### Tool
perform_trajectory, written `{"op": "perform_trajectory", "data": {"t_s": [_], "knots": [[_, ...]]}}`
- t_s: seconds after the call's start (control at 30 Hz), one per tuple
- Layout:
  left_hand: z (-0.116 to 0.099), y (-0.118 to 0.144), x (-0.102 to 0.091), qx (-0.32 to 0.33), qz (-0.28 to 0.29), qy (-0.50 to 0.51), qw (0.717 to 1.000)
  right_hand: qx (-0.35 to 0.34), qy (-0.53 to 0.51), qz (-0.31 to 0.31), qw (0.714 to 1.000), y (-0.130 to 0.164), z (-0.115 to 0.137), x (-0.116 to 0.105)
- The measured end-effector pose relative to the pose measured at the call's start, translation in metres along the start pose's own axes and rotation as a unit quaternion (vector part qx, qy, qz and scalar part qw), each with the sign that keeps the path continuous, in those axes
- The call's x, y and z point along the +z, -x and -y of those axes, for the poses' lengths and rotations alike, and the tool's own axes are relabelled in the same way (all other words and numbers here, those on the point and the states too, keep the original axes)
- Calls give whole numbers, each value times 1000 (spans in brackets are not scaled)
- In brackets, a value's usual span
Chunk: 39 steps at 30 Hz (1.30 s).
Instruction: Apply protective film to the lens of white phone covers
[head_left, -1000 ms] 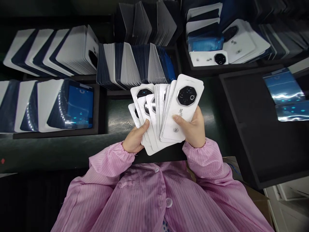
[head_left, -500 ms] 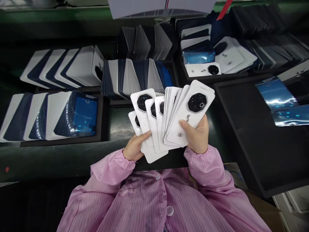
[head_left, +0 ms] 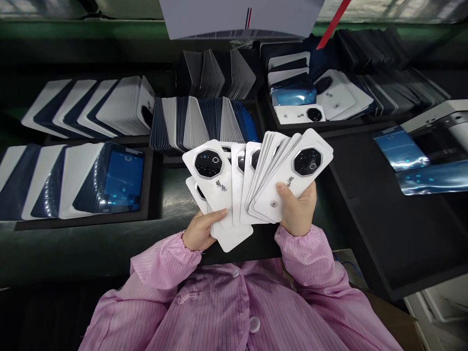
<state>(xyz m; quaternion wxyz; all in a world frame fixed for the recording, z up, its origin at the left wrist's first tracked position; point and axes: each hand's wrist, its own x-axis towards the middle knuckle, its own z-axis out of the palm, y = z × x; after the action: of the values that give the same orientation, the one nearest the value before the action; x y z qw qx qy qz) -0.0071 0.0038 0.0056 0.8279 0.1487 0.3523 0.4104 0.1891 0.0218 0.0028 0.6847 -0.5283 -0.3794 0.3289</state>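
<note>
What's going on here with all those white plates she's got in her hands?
A person in a pink striped smock holds a fanned bunch of white phone back covers, each with a dark octagonal camera ring. The left hand grips the lower covers on one side; the right hand holds the tighter bundle on the other, thumb on the top cover. Around them, black trays hold rows of white and dark blue covers, and a further black tray on the right is mostly bare.

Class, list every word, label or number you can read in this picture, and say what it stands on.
None reads clearly.
White phone back covers fanned in left hand and right hand: dark brush-style marks, too small to read.
White sheet at top: printed line, blurred.
</note>
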Motion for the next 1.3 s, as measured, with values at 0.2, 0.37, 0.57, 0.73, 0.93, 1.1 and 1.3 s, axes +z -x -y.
{"op": "perform_trajectory", "data": {"t_s": [0.2,0.37,0.57,0.73,0.93,1.1,1.3], "knots": [[1,2,1,-43,56,-14,997,-9,-26,-23,999,-1,2,1],[2,2,2,-56,54,-12,997,-21,-16,-21,999,-1,0,0],[3,2,1,-52,55,-1,997,-23,-15,-17,999,-1,-1,0],[3,2,0,-37,29,10,999,-24,-20,-19,999,-1,-1,0],[2,0,0,-27,6,22,999,-12,-11,-14,1000,0,-2,1],[2,-1,0,-28,5,22,999,-15,-13,-15,1000,1,-1,1],[1,0,1,-34,0,25,999,-14,-11,-9,1000,1,-2,0]]}}
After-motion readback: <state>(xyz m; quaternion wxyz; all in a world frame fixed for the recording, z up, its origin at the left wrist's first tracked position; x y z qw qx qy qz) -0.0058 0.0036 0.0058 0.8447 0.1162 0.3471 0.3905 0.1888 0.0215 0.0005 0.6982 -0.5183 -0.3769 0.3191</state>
